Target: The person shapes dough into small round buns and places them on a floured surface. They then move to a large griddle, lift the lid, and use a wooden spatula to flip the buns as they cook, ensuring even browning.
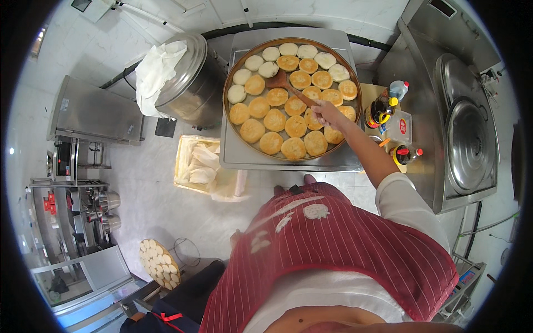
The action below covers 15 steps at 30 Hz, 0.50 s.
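Observation:
In my right hand (327,113) is the handle of a wooden spatula (282,81), its broad blade among the flatbreads in the upper left part of a large round pan (228,115). The blade touches or lies close to a pale flatbread (268,69). Most flatbreads are golden brown on top, like the one (315,143) near the front rim; pale ones line the back and left rim. The pan rests on a grey metal griddle stand (250,163). Beside the apron, my left hand (236,237) is only partly visible, and its fingers cannot be made out.
Sauce bottles (379,111) stand right of the pan, near a steel counter with round lids (472,145). To the left are a large steel drum (195,89) with a cloth and a paper-lined box (181,162). A tray of pale rounds (158,264) and another person (187,304) are behind left.

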Available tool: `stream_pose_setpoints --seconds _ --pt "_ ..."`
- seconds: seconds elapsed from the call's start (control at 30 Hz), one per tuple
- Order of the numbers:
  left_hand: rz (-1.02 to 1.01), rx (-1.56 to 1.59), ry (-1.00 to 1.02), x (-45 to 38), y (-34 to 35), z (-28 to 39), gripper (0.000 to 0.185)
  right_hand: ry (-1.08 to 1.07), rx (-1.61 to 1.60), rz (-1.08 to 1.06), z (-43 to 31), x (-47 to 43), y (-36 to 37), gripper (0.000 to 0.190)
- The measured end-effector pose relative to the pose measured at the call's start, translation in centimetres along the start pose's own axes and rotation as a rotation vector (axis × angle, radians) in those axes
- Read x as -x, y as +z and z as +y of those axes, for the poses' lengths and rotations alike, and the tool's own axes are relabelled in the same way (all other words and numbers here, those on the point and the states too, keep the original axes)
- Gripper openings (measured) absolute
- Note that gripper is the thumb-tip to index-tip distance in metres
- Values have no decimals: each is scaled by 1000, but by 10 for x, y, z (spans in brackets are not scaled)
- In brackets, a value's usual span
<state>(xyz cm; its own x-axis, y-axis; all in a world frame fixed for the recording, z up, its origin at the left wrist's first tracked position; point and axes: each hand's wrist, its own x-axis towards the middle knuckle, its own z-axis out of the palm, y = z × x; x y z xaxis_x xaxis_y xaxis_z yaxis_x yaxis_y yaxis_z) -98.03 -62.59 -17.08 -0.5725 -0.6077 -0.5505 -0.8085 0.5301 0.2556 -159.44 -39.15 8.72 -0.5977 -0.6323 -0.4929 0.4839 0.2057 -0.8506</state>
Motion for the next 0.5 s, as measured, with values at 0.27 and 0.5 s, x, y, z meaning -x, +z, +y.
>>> stream_pose_setpoints --seconds 0.27,0.5 --pt "10 -77 6 8 -6 -2 38 -41 -6 -33 5 -20 -9 14" --pt "42 -116 -22 8 -4 0 36 -51 -176 -52 30 25 -14 45"
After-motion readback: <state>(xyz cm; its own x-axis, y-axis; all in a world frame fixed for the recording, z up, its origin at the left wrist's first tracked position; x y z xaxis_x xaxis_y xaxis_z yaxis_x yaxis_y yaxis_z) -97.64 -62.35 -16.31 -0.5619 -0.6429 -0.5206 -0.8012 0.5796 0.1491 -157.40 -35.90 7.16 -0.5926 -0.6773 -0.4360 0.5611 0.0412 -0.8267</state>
